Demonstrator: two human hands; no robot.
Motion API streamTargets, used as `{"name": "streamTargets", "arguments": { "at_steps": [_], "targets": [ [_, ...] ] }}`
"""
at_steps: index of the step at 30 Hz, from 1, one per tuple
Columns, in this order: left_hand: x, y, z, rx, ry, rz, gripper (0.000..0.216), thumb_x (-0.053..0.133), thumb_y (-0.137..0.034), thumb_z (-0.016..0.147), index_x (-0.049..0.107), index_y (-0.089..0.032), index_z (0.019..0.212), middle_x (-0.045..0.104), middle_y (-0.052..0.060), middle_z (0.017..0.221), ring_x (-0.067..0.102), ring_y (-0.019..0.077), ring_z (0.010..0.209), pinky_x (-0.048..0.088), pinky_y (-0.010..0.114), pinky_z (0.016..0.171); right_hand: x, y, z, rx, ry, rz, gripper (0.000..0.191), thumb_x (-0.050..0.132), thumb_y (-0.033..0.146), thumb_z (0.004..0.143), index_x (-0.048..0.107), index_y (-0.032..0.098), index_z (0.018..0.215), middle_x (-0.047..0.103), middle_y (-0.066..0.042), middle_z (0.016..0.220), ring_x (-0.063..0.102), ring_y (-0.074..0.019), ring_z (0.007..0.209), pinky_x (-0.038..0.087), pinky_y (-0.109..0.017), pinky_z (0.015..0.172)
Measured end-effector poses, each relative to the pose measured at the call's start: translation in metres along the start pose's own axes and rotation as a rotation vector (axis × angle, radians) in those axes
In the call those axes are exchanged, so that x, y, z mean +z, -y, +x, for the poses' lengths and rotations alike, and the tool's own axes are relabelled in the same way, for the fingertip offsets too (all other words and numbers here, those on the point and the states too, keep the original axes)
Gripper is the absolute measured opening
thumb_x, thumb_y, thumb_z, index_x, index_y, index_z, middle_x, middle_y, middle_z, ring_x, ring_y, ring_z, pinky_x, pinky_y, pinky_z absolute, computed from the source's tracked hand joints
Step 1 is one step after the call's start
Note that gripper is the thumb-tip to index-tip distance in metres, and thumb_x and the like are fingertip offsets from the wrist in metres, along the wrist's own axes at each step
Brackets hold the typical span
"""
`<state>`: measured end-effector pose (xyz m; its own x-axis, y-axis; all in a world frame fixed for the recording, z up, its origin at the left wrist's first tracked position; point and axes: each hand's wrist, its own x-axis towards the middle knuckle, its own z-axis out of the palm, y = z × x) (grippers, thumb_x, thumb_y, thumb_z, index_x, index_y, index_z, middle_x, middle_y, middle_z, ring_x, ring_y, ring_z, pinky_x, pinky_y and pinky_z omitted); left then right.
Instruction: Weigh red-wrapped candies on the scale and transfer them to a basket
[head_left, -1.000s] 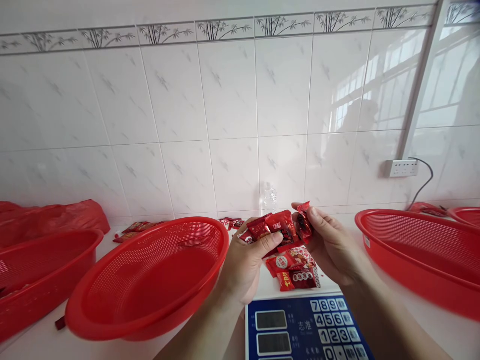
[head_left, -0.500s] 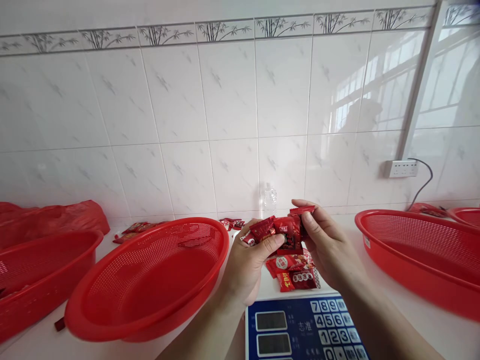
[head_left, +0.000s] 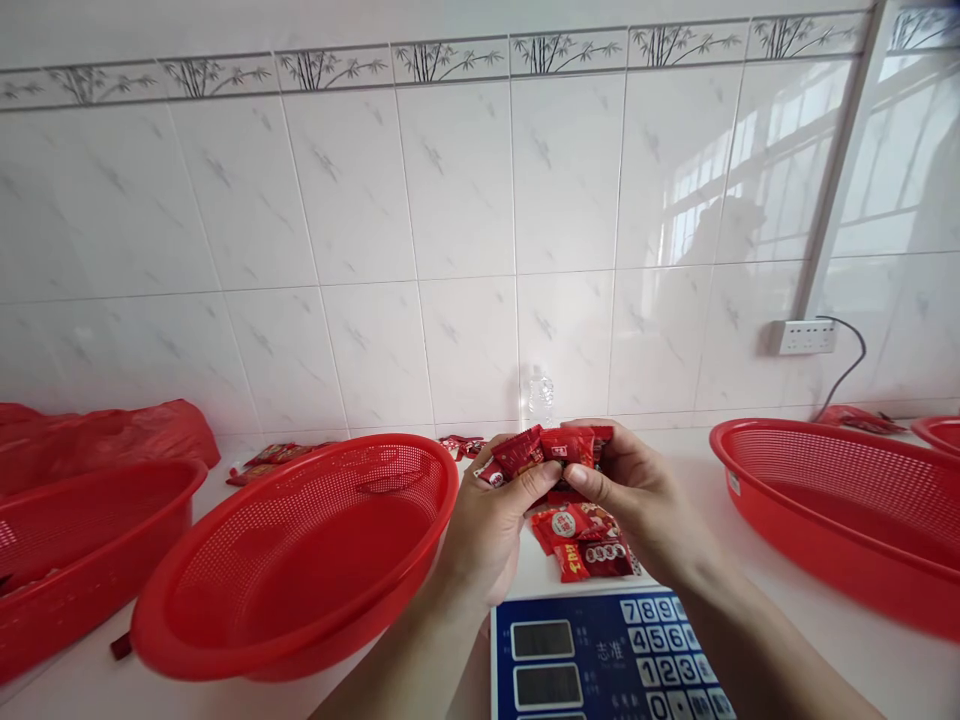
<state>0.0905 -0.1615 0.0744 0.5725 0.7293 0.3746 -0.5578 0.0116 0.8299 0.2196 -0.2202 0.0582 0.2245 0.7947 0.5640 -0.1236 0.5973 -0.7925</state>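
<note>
Several small red snack packets [head_left: 566, 445] are bunched between my two hands, above the far side of a blue digital scale [head_left: 592, 660]. My left hand [head_left: 499, 510] is closed round the left part of the bunch, its thumb pressed on the front. From the other side my right hand [head_left: 637, 490] grips the bunch, its thumb tip close to the left thumb. Its other fingers are partly hidden behind the packets. Below the hands, more red snack packets [head_left: 589, 540] lie in a small pile just beyond the scale's keypad.
A large red plastic basket [head_left: 300, 560] stands left of the scale, another red basket [head_left: 97, 540] farther left, and a third red basket [head_left: 840, 500] at right. A clear plastic bottle [head_left: 538, 395] is by the tiled wall. A red plastic bag [head_left: 112, 445] lies at far left.
My right hand has moved left and slightly down, bringing its packet in against the bunch. Its thumb now presses on the front of the packets beside my left thumb.
</note>
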Motion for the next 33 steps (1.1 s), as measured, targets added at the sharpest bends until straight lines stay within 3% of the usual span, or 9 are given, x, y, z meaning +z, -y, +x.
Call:
{"name": "streamTargets", "arguments": {
  "at_steps": [5,9,16,29,33],
  "targets": [
    [0.000,-0.004,0.000,-0.021,0.003,0.039,0.020,0.077,-0.021,0.073,0.069,-0.017,0.091,0.072,0.004,0.090,0.067,0.0200,0.087,0.056,0.034,0.078,-0.003,0.001,0.001,-0.042,-0.080,-0.026,0.021,0.075,0.031,0.079,0.066,0.026,0.096,0.070,-0.001,0.089,0.064,-0.0172,0.082,0.054,-0.035,0.078],
    [-0.004,-0.010,-0.001,-0.116,0.080,0.065,0.020,0.076,-0.023,0.074,0.071,-0.018,0.092,0.071,0.004,0.088,0.067,0.0182,0.081,0.057,0.027,0.065,-0.011,0.005,0.001,-0.035,-0.057,-0.042,0.020,0.075,0.030,0.078,0.067,0.025,0.095,0.070,-0.001,0.087,0.065,-0.0173,0.079,0.055,-0.035,0.074],
    [-0.004,-0.015,-0.005,-0.234,0.141,0.022,0.018,0.072,-0.026,0.080,0.073,-0.018,0.096,0.070,0.006,0.088,0.066,0.0167,0.079,0.059,0.029,0.066,-0.019,0.019,0.001,-0.009,-0.002,-0.180,0.019,0.074,0.031,0.079,0.066,0.025,0.095,0.070,-0.002,0.093,0.064,-0.0174,0.082,0.055,-0.034,0.075],
    [-0.003,-0.007,-0.004,-0.168,0.108,0.056,0.021,0.071,-0.028,0.080,0.070,-0.018,0.099,0.071,0.009,0.102,0.066,0.0231,0.095,0.057,0.036,0.077,-0.007,0.015,-0.001,-0.048,0.008,-0.257,0.018,0.072,0.032,0.080,0.064,0.028,0.096,0.068,0.000,0.093,0.061,-0.0163,0.088,0.051,-0.031,0.079],
    [-0.002,-0.007,-0.003,-0.105,0.033,0.060,0.020,0.071,-0.028,0.080,0.069,-0.017,0.097,0.071,0.008,0.100,0.067,0.0226,0.093,0.059,0.032,0.070,-0.008,0.012,0.000,-0.049,-0.061,-0.185,0.038,0.073,0.034,0.080,0.058,0.033,0.114,0.068,0.000,0.100,0.062,-0.0183,0.094,0.051,-0.035,0.083]
  ]
}}
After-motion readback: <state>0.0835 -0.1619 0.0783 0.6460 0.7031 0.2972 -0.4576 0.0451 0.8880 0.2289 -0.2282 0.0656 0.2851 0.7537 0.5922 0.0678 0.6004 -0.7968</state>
